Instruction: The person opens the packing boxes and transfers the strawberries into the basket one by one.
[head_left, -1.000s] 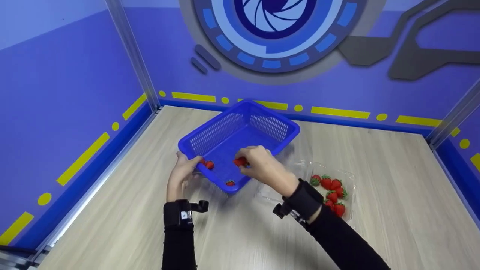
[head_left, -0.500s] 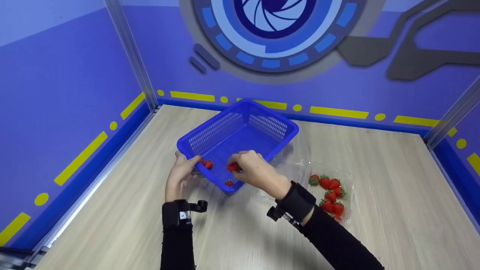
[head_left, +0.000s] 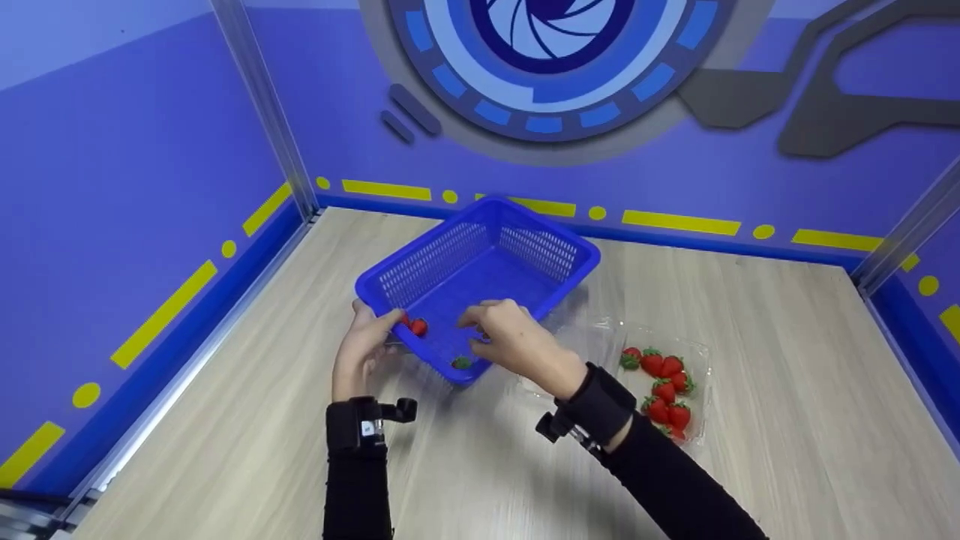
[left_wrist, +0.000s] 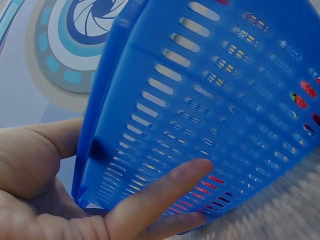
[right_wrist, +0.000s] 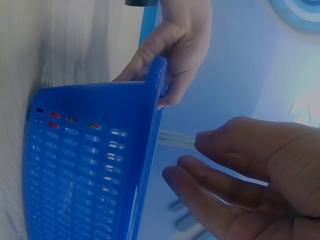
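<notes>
A blue plastic basket [head_left: 517, 279] with slotted walls stands in the middle of the head view. My left hand [head_left: 358, 349] grips its left rim, thumb over the edge and fingers spread along the outer wall in the left wrist view. Two red strawberries [head_left: 418, 327] lie inside by that thumb. Another strawberry [head_left: 461, 363], its green leaves showing, lies in the near corner. Over the basket's near right side hovers my right hand [head_left: 517, 341]; the right wrist view shows its thumb and fingers [right_wrist: 187, 186] apart with nothing between them.
To the right, a clear plastic clamshell box [head_left: 705, 367] holds several strawberries [head_left: 664, 390], its transparent lid [head_left: 592, 337] folded out toward the basket and partly behind my right hand. Blue panels [head_left: 675, 180] close off the back and sides of the wooden table [head_left: 795, 390].
My right hand has moved left over the basket and let go of a strawberry. The near corner now shows green leaves where red fruit showed before. My left hand keeps its grip.
</notes>
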